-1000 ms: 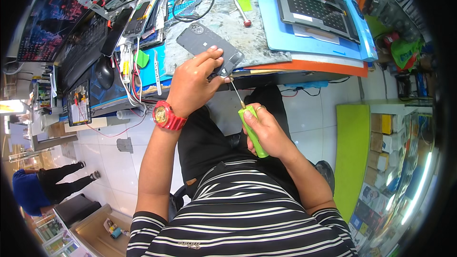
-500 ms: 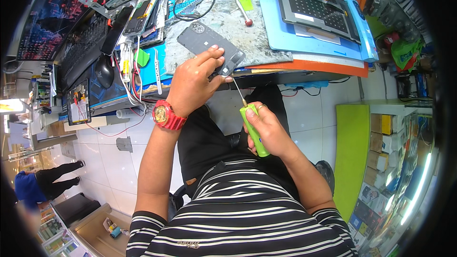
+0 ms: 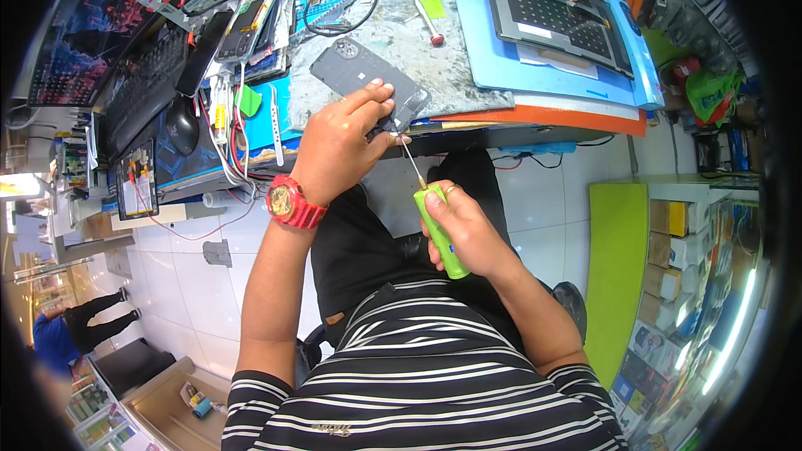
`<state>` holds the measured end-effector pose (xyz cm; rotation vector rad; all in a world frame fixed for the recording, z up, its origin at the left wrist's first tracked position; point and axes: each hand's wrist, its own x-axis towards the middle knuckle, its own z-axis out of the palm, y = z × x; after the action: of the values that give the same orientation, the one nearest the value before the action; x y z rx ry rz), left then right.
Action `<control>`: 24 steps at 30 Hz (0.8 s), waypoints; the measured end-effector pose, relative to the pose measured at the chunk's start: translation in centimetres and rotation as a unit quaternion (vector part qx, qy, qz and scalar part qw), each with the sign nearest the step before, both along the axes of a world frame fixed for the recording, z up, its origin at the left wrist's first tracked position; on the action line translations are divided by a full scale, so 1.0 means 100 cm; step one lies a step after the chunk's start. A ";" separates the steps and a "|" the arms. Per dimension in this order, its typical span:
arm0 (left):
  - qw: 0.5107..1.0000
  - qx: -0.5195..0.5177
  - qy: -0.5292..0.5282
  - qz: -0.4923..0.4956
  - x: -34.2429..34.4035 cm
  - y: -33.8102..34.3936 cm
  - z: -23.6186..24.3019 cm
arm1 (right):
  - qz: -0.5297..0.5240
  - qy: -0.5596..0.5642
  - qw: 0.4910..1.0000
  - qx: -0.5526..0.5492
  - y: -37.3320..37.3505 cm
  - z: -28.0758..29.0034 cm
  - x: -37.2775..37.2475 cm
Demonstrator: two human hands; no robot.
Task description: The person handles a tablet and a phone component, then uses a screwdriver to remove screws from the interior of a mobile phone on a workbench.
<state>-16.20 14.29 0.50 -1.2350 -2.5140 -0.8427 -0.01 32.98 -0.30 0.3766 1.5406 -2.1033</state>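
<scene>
A dark smartphone (image 3: 359,67) lies camera side up on the grey work mat (image 3: 468,75), its near end at the bench edge. My left hand (image 3: 347,138), with a red watch (image 3: 294,202) on the wrist, is closed on that near end, fingers on top and thumb by the edge. In my right hand (image 3: 468,230) is a screwdriver with a green handle (image 3: 436,230), held below the bench edge. Its thin metal shaft points up toward the phone's near end, by my left thumb. Whether the tip touches the phone I cannot tell.
Another screwdriver with a red end (image 3: 436,38) lies on the mat. Tweezers (image 3: 277,127), a mouse (image 3: 182,127) and cables are on the left. A laptop part (image 3: 560,17) rests on a blue board (image 3: 484,50) at right. Another person (image 3: 63,338) is far left.
The green screwdriver in my right hand has shifted slightly left, its shaft moving nearer my left thumb. My left hand and the phone stay almost unchanged.
</scene>
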 end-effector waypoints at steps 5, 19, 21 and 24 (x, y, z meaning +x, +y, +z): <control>1.000 -0.002 0.008 0.003 0.000 -0.001 -0.001 | -0.003 0.001 1.000 -0.005 0.000 0.001 -0.002; 1.000 0.009 -0.024 0.010 0.001 0.003 0.006 | -0.011 -0.005 1.000 -0.008 0.001 -0.002 -0.002; 1.000 0.009 -0.021 0.012 0.001 0.003 0.006 | -0.015 -0.005 1.000 -0.009 0.001 -0.002 -0.001; 1.000 0.007 -0.024 0.011 0.001 0.003 0.006 | -0.018 -0.007 1.000 -0.009 0.001 -0.002 -0.002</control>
<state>-16.12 14.59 1.13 -1.1933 -2.5506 -0.8940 -0.18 33.12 -0.48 0.4156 1.5163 -2.1364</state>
